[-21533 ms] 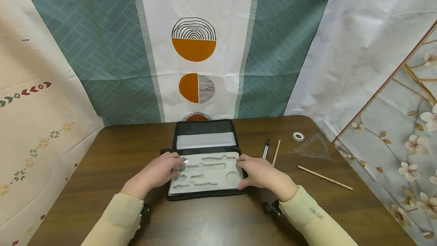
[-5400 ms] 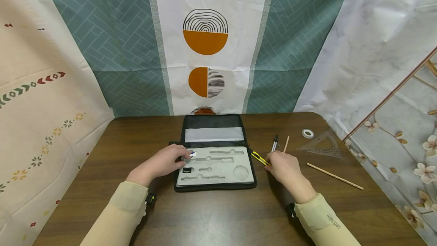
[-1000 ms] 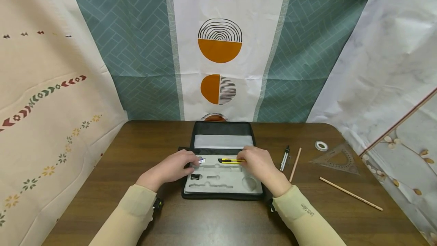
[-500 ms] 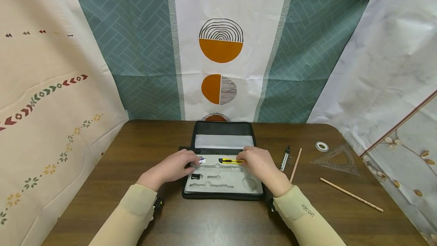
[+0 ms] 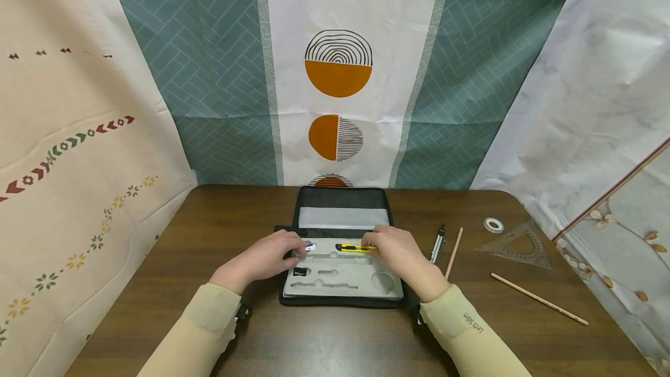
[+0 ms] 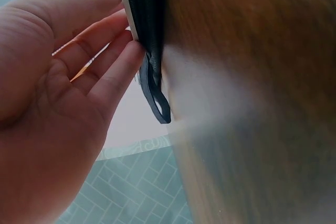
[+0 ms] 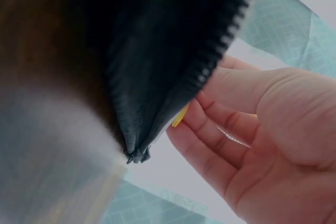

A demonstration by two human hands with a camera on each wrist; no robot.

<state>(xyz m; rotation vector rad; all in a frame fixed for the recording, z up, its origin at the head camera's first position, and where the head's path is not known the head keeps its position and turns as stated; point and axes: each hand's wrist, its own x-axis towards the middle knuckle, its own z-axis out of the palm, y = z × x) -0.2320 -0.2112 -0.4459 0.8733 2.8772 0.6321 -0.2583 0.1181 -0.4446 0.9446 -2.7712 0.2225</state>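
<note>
A black zip case (image 5: 342,301) lies unfolded on the table, with a grey moulded tray (image 5: 335,290) in its front half. My right hand (image 5: 400,252) has its fingertips on the right end of a yellow and black utility knife (image 5: 350,247), which lies along the tray's upper slot. Only the knife's yellow end (image 7: 180,115) shows in the right wrist view. My left hand (image 5: 267,255) rests its fingers on the tray's left edge, beside a small white and blue piece (image 5: 311,246). A small black piece (image 5: 300,271) sits in a recess below.
To the right lie a drawing compass (image 5: 437,243), a wooden pencil (image 5: 453,253), a roll of white tape (image 5: 494,225) and a clear set square (image 5: 518,247). Nearer the right edge is a longer wooden stick (image 5: 539,299). The case's lid (image 5: 342,198) leans back behind the tray.
Since the oldest frame, the small black piece has come into its recess. My right hand has brought the utility knife from the case's right side onto the upper slot; the last second is nearly still.
</note>
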